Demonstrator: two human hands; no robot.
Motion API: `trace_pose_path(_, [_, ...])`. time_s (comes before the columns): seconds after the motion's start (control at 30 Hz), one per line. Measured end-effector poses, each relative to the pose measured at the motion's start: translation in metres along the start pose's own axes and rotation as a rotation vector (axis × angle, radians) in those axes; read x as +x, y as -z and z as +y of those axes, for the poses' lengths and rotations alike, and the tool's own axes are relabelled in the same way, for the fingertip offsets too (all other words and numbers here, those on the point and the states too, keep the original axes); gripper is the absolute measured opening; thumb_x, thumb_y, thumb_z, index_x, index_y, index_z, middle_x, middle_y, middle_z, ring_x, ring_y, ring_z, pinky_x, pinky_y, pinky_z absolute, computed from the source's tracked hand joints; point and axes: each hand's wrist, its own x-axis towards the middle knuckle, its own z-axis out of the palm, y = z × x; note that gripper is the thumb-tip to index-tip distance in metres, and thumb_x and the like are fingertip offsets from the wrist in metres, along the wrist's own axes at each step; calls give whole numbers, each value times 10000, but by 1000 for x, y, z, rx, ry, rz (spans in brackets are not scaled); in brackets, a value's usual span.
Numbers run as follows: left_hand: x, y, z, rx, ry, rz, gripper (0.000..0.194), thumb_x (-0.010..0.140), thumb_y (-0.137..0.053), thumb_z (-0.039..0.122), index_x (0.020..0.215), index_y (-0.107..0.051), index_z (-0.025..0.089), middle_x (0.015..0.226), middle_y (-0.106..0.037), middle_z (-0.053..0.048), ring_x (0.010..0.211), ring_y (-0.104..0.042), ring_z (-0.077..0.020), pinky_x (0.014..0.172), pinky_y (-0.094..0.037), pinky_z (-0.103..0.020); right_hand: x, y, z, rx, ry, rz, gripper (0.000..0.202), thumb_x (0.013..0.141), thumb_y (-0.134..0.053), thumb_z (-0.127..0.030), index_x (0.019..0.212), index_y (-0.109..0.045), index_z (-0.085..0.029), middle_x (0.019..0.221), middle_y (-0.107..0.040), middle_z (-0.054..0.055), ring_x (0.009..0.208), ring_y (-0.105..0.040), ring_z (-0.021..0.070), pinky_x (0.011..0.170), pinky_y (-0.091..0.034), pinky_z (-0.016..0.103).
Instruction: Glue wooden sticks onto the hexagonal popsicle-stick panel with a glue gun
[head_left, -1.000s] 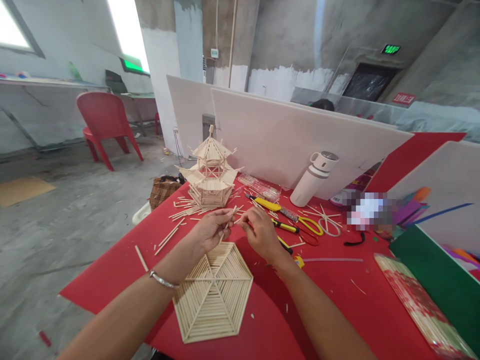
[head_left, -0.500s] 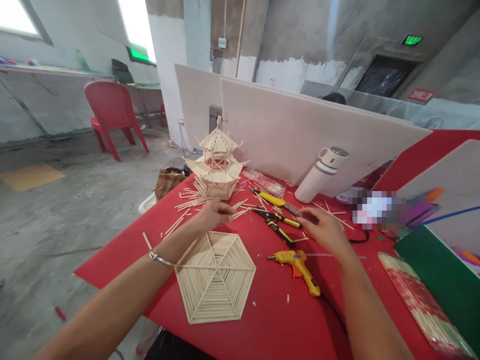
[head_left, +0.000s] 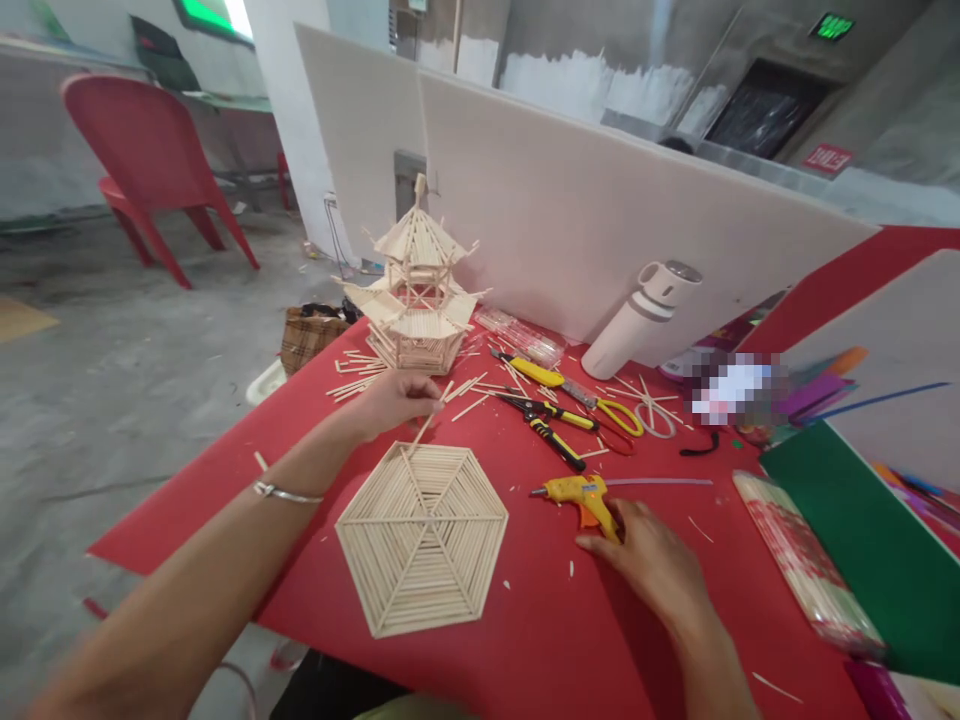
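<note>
My left hand pinches a thin wooden stick above the upper edge of a flat seven-sided stick panel. My right hand has its fingers around the handle of a yellow glue gun, which lies on the red table with its nozzle to the left and a clear glue stick out of its back. Behind my left hand stands a pagoda model made of sticks. Black and yellow pliers and a yellow cutter lie beyond the glue gun.
Loose sticks lie around the model. A white bottle stands before a white board. Yellow-handled scissors are near it. At the right are a pack of sticks and a green board. A red chair stands at the left.
My right hand has moved down from beside the cutter to the glue gun and taken its handle. A stick now shows in my left hand. The view has shifted, and the scissors are uncovered.
</note>
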Motion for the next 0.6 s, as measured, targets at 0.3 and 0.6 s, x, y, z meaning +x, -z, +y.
trace_pose_path(0.3, [-12, 19, -10, -73, -57, 10, 77, 741, -715, 242, 739, -714, 165, 590, -647, -25, 459, -486, -88, 450, -346, -218, 12, 0, 6, 493, 91, 94, 375, 827, -556, -495, 1094, -660, -253, 1042, -728, 91, 942, -694, 289, 802, -543, 396])
trace_pose_path(0.6, [-11, 37, -20, -68, -54, 135, 30, 690, -700, 166, 687, -729, 175, 634, -653, -13, 575, -521, -107, 561, -386, -229, 68, 14, -137, 325, 501, 143, 421, 856, -486, -316, 1247, -595, -205, 1125, -719, 109, 1017, -667, 277, 885, -505, 407])
